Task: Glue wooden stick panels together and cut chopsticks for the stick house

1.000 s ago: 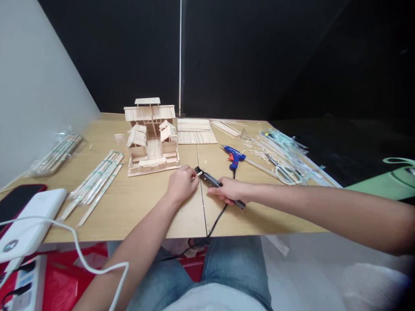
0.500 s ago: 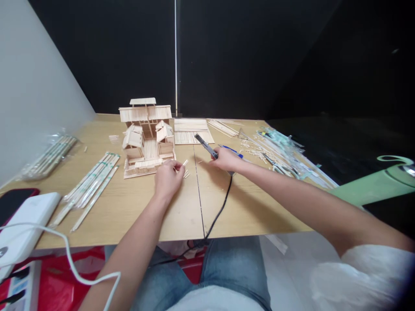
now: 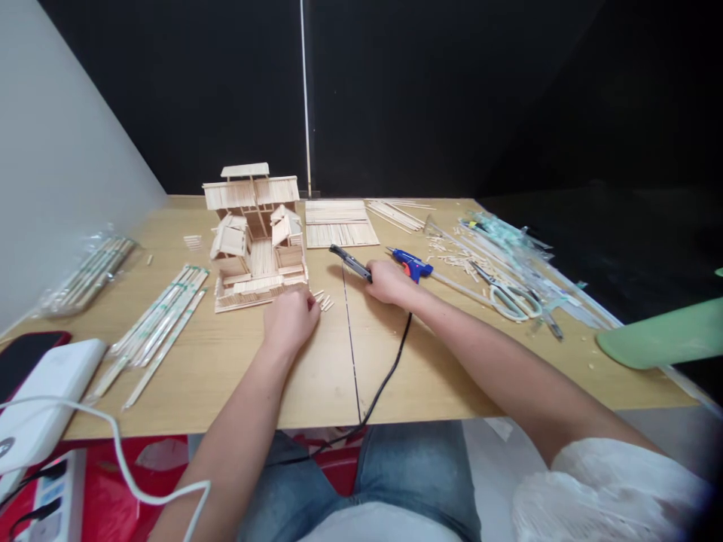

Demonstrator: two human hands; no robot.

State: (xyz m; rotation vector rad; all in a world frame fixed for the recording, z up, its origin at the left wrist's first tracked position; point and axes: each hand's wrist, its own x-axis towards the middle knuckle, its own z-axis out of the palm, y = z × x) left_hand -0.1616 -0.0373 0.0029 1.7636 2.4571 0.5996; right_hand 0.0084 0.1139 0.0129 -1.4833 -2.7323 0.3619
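A stick-built model house point(image 3: 263, 256) stands at the centre left, with a fenced yard and several small roofs. My left hand point(image 3: 291, 316) is at its front right corner, back upward, fingers curled together. Whatever these fingers pinch is hidden. Right beside the fingertips lie several short stick pieces point(image 3: 326, 302). My right hand point(image 3: 389, 284) is closed around what looks like a grey and black utility knife point(image 3: 351, 263), its dark end pointing away to the left. Just beyond that hand rests a blue glue gun point(image 3: 412, 263) with a black cord.
A flat stick panel point(image 3: 342, 224) lies behind. Scissors point(image 3: 514, 301), stick offcuts and plastic wrappers point(image 3: 502, 237) are on the right, near a green bottle point(image 3: 660, 335). Wrapped sticks point(image 3: 161, 320), a white power bank point(image 3: 53, 399) and a phone point(image 3: 28, 361) sit left.
My left hand has shifted slightly down, its fingers curling inward. The right hand with the knife has moved a little and the knife lies flatter. The glue gun now shows more fully.
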